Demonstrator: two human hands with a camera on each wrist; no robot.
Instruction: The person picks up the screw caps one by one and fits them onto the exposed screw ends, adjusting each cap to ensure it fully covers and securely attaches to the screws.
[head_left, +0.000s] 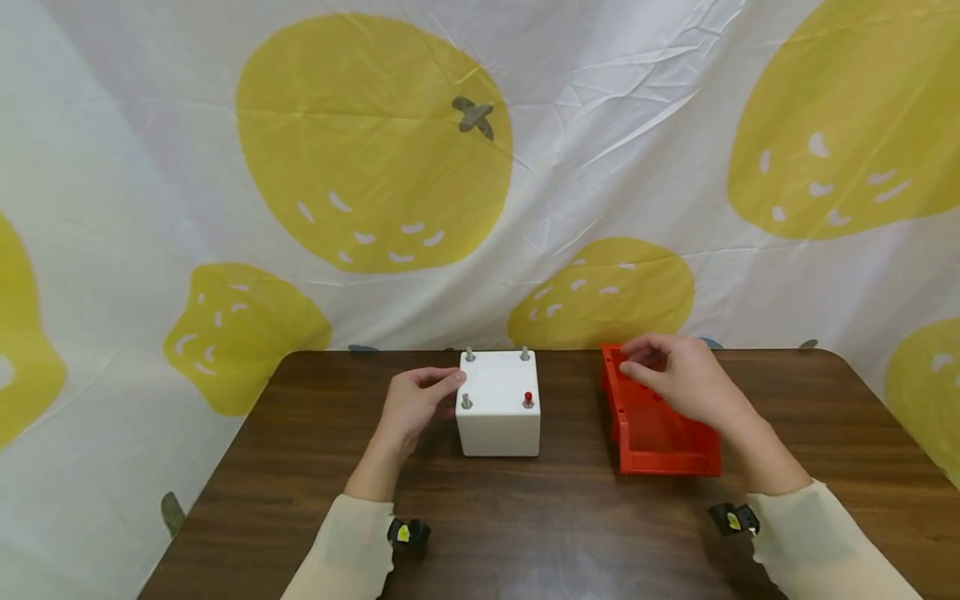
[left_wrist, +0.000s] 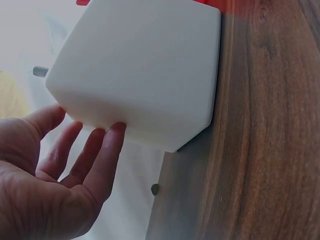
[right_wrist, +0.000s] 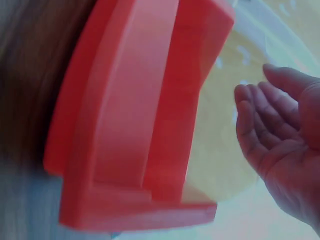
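A white box-shaped block [head_left: 498, 383] stands on the table, threaded metal bolts rising from its top corners. On the near right bolt sits a small red piece [head_left: 528, 397]; the other three bolts [head_left: 467, 401] look bare. My left hand [head_left: 420, 404] rests its fingertips against the block's left side, the thumb by the top edge. In the left wrist view the fingers [left_wrist: 112, 142] are loosely bent along the white face [left_wrist: 140, 60]. Over the red bin [head_left: 667, 462] hovers my right hand [head_left: 686, 379], fingers bent and thumb apart, nothing visible between them in the right wrist view.
A dark wood-grain table [head_left: 562, 533] carries both things, with the bin to the right of the block. Behind the table's back edge hangs a pale cloth [head_left: 420, 308] printed with yellow fruit. Small red bits [head_left: 657, 395] show inside the bin.
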